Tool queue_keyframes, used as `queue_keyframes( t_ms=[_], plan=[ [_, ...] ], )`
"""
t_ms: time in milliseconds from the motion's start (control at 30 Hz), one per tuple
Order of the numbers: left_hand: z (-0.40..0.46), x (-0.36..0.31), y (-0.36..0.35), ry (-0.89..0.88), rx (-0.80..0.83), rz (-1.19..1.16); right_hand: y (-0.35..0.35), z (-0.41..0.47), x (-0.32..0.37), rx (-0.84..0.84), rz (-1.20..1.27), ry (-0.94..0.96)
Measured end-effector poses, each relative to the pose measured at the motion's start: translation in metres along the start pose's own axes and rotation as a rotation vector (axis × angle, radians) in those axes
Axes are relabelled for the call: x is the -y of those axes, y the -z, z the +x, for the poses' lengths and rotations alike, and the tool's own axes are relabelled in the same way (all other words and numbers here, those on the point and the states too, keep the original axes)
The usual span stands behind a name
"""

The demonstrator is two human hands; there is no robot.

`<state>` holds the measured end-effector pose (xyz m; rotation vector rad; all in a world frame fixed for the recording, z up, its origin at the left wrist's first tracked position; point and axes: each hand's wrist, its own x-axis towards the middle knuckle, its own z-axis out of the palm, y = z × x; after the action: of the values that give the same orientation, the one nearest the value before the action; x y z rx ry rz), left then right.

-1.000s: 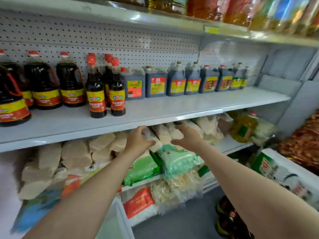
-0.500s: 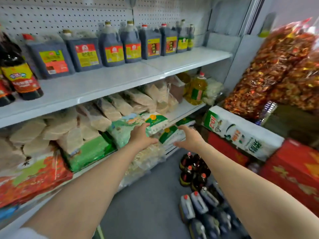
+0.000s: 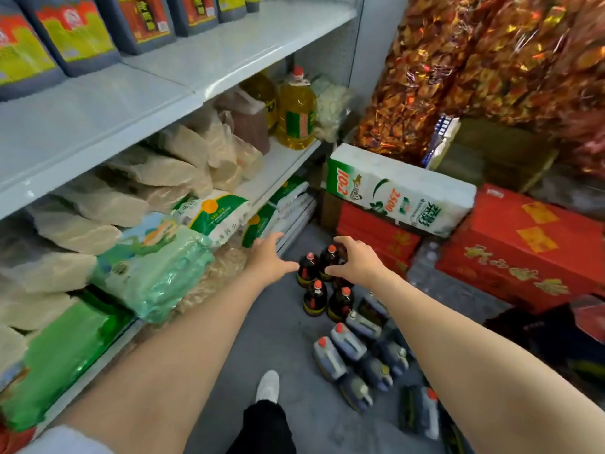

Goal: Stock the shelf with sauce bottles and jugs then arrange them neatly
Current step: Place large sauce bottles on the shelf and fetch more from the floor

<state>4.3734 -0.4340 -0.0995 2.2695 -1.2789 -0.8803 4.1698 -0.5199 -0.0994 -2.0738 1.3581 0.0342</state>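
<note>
Nearest the camera, a white shoe (image 3: 267,385) stands on the grey floor (image 3: 278,339). Just to its right lie the grey rectangular plastic jugs with red caps (image 3: 348,342), tipped on their sides in a loose heap. Beyond them stand the dark round sauce bottles with red caps (image 3: 315,298), upright in a tight cluster on the floor and well below the shelf they belong on.

Both arms reach out over this stock. The left hand (image 3: 270,262) hovers beside the bottle cluster, its fingers spread and released, holding nothing. The right hand (image 3: 355,262) hangs above the farthest bottles with fingers loosely curved over the caps; they appear released rather than grasping, though contact with the bottle beneath cannot be told.

The step in hand looks like picking up bottles. It would go best with each hand taking one upright bottle by the neck, gripping below the cap rather than on it, and lifting straight up so neighbours do not topple. Taking the outermost bottles first leaves room for the fingers.

Farther off, the white metal shelf board (image 3: 183,83) has bare room in front of the dark blue-grey labelled jugs (image 3: 82,37) at its back, so new bottles can stand there, labels outward. At the far right sit red cardboard boxes (image 3: 523,244).
</note>
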Motion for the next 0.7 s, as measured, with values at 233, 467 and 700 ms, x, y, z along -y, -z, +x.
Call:
queue_keyframes(
  t_ms=[233, 467, 700],
  plan=[
    [0.120, 0.013, -0.016, -0.035, 0.197, 0.045, -0.023, 0.086, -0.020, 0.032, 0.084, -0.231],
    [0.201, 0.049, -0.048, -0.001, 0.344, 0.116, -0.078, 0.140, -0.049, 0.081, 0.152, -0.401],
    [0.247, 0.090, -0.112, 0.014, 0.425, 0.134, -0.142, 0.175, -0.104, 0.126, 0.212, -0.524]
  ],
)
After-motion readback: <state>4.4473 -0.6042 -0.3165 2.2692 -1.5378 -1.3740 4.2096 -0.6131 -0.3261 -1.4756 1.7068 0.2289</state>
